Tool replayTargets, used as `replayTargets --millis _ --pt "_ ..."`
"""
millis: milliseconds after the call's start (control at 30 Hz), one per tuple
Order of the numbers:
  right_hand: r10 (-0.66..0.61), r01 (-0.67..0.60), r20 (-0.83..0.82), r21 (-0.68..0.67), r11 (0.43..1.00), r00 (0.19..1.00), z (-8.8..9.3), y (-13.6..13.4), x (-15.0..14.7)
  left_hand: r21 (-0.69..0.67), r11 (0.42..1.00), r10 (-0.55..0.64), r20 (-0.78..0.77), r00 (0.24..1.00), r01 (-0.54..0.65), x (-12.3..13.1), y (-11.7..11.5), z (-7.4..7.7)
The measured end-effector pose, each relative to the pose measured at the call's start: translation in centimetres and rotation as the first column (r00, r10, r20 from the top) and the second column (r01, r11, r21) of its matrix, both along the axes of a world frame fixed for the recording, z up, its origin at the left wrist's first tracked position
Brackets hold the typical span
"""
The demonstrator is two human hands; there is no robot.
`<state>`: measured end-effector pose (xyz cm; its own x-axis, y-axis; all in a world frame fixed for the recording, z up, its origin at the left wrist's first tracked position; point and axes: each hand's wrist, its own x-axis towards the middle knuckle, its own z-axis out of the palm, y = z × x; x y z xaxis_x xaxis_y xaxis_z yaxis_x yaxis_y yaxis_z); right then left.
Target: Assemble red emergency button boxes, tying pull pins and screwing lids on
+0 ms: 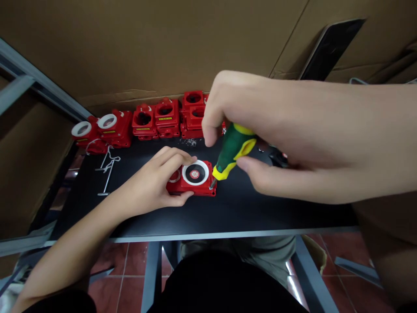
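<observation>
A red call-point housing [192, 180] with a white ring lies mid-surface [228, 213], steadied by the closed left hand [156, 182]. A green-and-yellow screwdriver [232, 151], gripped by the right hand [260, 130], is set at its right corner screw. Unfinished red housings [163, 117] are lined up behind.

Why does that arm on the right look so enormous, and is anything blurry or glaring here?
Head view: the wide lens swells the right hand because it is near the camera, and bends the table edge. The screwdriver and red housing under the left hand stay fairly sharp. Light is soft; a little glare on the floor tiles.
</observation>
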<state>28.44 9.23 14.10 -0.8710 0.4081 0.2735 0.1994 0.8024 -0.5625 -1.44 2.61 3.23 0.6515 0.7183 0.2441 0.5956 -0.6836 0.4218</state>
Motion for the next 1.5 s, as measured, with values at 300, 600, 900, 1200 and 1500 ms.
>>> replayTargets --millis 300,600,900,1200,1500 --pt "0.117 -0.122 0.034 0.267 0.956 0.993 -0.4 0.6 0.0 -0.021 1.000 -0.022 0.021 1.000 0.023 -0.2 0.4 -0.3" --pt "-0.001 -0.034 0.165 0.210 0.977 0.986 -0.6 -1.0 0.5 0.002 0.999 -0.033 0.019 0.999 0.033 -0.2 0.6 -0.4" --pt "0.043 -0.104 0.185 0.338 0.935 0.982 -0.6 -0.2 0.2 0.010 0.999 -0.041 0.016 0.999 0.041 -0.3 0.5 -0.3" --pt "0.012 -0.048 0.154 0.239 0.970 0.988 -0.3 -0.7 0.5 -0.009 1.000 -0.013 -0.011 1.000 0.013 -0.3 0.3 0.0" --pt "0.139 -0.177 0.170 0.230 0.957 0.976 0.4 -0.2 1.7 0.027 0.999 -0.017 -0.026 1.000 0.017 -0.3 0.1 -0.2"
